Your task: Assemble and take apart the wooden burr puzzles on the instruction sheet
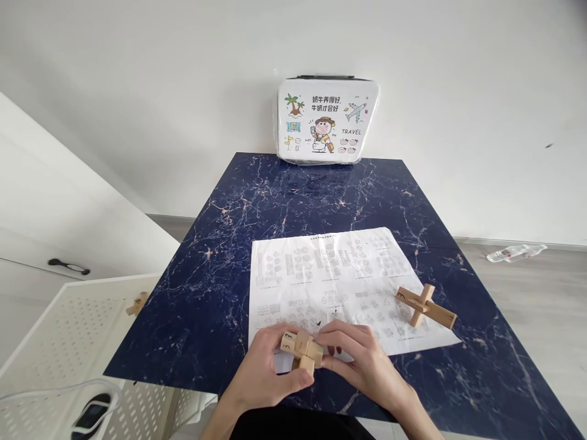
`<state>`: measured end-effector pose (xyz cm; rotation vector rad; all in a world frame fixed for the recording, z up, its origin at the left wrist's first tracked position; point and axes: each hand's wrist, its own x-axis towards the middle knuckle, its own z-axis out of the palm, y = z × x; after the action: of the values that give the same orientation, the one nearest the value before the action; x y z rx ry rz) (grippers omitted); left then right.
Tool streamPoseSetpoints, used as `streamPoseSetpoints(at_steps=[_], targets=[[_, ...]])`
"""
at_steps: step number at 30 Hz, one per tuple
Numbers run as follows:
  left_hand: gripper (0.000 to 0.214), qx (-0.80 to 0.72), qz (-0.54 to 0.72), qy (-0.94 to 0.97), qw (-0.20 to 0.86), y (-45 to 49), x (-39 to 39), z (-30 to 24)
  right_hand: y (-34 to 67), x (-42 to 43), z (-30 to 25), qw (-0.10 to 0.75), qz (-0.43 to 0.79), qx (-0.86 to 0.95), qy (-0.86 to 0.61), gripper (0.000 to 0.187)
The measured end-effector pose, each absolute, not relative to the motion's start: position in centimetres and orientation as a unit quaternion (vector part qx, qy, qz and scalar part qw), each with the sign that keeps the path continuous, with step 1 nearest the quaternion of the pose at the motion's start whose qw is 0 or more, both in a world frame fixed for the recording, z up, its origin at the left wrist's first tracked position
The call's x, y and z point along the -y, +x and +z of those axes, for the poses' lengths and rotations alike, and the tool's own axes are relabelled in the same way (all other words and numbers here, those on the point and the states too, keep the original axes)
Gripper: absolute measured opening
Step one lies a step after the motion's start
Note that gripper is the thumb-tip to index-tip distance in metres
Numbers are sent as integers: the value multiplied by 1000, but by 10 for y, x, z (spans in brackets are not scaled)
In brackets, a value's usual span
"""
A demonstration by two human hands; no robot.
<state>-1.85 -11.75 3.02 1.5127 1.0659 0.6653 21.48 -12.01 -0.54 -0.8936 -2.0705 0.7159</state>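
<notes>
Both hands hold a small wooden interlocking puzzle [302, 351] near the front edge of the table. My left hand [263, 373] wraps round its left and lower side, thumb under the pieces. My right hand [360, 360] grips its right side with curled fingers. One block end shows the number 3. The puzzle sits just above the lower edge of a printed instruction sheet [339, 275]. A second wooden cross-shaped puzzle [425, 305] lies on the sheet's right edge, apart from both hands.
The dark blue marbled table [257, 214] carries a white illustrated case [326, 119] standing against the wall at the back. A white perforated cart [68, 330] with a small wooden piece [136, 304] stands left. A clear plastic bottle [516, 252] lies on the floor right.
</notes>
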Motion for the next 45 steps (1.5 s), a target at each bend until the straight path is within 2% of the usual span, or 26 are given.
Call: streamPoseSetpoints(at_steps=[6, 14, 19, 24, 28, 33, 38, 45], targets=[[40, -450, 292, 616, 576, -16, 117, 31, 212, 120, 1, 316, 274, 827, -377, 30], [53, -447, 272, 581, 624, -15, 116, 23, 212, 120, -6, 278, 288, 837, -374, 24], [61, -436, 276, 556, 652, -20, 114, 21, 213, 121, -2, 296, 337, 822, -351, 20], [63, -452, 342, 488, 664, -24, 112, 15, 215, 122, 2, 337, 368, 791, -355, 16], [60, -505, 362, 481, 619, -22, 111, 15, 217, 120, -1, 361, 323, 759, -434, 20], [58, -522, 372, 484, 596, -18, 112, 20, 218, 115, -13, 347, 213, 746, -527, 26], [55, -504, 377, 481, 610, -17, 113, 19, 217, 112, -22, 334, 157, 747, -553, 27], [51, -517, 339, 530, 581, -16, 114, 22, 217, 118, -14, 388, 147, 733, -539, 37]])
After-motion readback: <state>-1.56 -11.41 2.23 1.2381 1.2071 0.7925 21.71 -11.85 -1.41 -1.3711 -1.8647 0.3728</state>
